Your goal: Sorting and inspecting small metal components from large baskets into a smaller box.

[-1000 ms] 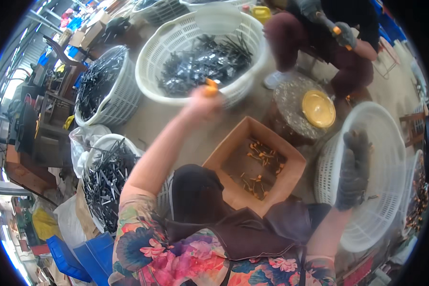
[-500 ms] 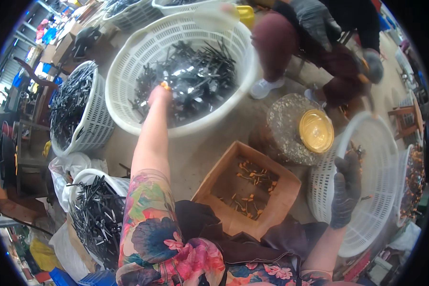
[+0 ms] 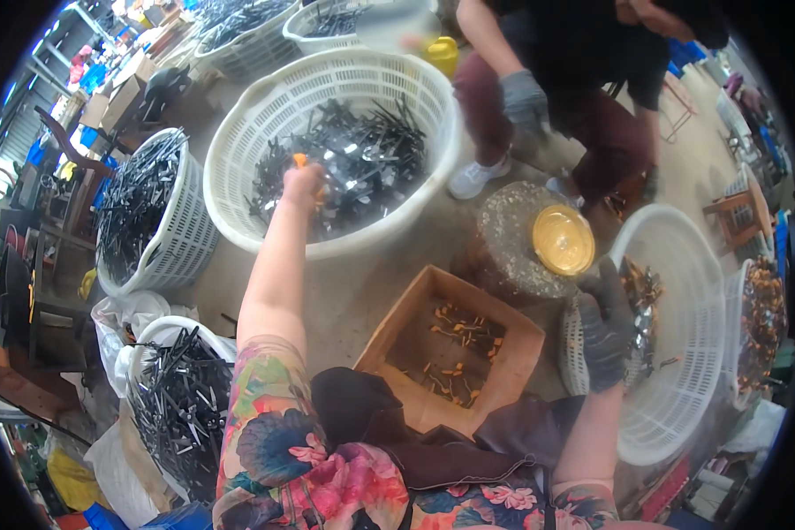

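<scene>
- Head view, left hand (image 3: 304,183): bare and stretched out over the big white basket (image 3: 238,132) on the floor ahead. Its grip is closed on a small orange piece (image 3: 299,161), held just above the heap of dark metal pieces (image 3: 362,168) inside.
- Head view, right hand (image 3: 605,331): gloved in grey, clamped on the near rim of a tilted white basket (image 3: 680,353) at the right. A few mixed dark and orange bits lie along that basket's far wall; most of its bottom shows bare.
- Head view, between the arms: an open cardboard box (image 3: 397,336) sits on the floor just before the knees, with only a thin scatter of small orange pieces on its bottom.
- Progress, as a judgement: the sorting looks well short of done. The big basket is heaped high, and the box holds few orange pieces.
- Head view, surroundings: two more white baskets of dark pieces (image 3: 150,212) stand at the left. Another person's gloved hand (image 3: 523,97) hangs beyond the big basket, near a round stump with a yellow lid (image 3: 563,238).
</scene>
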The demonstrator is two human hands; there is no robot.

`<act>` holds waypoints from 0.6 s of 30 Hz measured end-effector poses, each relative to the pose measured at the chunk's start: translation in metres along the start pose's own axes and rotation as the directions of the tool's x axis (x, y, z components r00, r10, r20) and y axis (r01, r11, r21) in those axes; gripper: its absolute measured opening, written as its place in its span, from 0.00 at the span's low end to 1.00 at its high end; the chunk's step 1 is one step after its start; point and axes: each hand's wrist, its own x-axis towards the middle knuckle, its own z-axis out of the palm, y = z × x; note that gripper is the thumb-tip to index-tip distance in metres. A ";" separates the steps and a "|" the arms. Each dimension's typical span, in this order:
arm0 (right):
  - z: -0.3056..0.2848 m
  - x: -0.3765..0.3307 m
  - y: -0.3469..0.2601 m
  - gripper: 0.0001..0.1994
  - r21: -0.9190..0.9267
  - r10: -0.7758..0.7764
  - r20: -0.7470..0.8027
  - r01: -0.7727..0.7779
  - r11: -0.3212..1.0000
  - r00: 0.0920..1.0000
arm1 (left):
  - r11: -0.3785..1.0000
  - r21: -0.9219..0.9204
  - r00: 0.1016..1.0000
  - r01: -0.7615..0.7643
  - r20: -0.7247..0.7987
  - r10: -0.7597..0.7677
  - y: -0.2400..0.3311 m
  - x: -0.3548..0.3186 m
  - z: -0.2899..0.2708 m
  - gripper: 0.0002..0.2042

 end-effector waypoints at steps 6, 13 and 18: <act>-0.001 0.005 0.018 0.26 0.095 -0.058 0.039 0.054 0.994 0.998 | 0.997 -0.030 0.998 -0.066 0.012 0.066 0.035 -0.054 -0.016 0.03; 0.000 -0.003 0.008 0.26 0.143 -0.047 0.069 0.037 0.989 0.997 | 0.803 0.568 0.911 -0.178 -0.213 0.353 -0.016 -0.024 -0.049 0.07; -0.008 -0.004 0.006 0.26 -0.034 0.024 0.037 -0.023 0.999 0.999 | 0.369 0.926 0.961 -0.083 -0.023 0.275 -0.002 -0.055 0.010 0.15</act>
